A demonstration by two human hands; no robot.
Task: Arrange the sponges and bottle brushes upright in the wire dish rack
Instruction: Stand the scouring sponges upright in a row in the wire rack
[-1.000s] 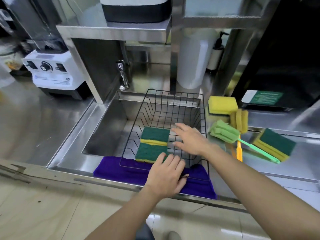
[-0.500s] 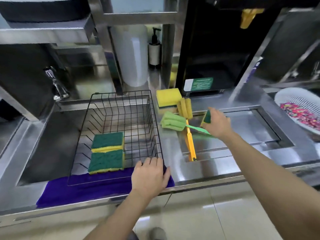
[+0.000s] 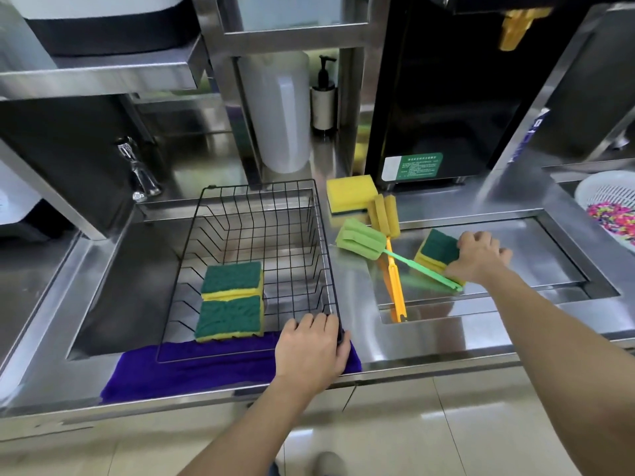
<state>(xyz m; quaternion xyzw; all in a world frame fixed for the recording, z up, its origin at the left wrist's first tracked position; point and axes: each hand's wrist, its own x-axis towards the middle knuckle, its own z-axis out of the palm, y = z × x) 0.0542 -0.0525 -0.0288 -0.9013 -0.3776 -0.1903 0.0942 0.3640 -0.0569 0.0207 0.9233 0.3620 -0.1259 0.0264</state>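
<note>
Two green-topped sponges (image 3: 231, 300) lie flat inside the wire rack (image 3: 254, 214), lower centre. Left hand (image 3: 309, 352) grips its near corner. Right hand (image 3: 479, 257), centre right, fingers curled on a third sponge (image 3: 436, 250) on the bench (image 3: 429, 341). Green label (image 3: 414, 166), upper centre, unreadable.

A commercial kitchen: stainless steel counter (image 3: 429, 341), recessed sink (image 3: 130, 286) (tap (image 3: 139, 170) behind), soap dispenser (image 3: 323, 97).

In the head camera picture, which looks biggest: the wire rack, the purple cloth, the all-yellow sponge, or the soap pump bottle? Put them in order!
1. wire rack
2. purple cloth, partly hidden under the rack
3. yellow sponge and pump bottle: look alike, and the bottle stands farther back, so no ranking.
</note>
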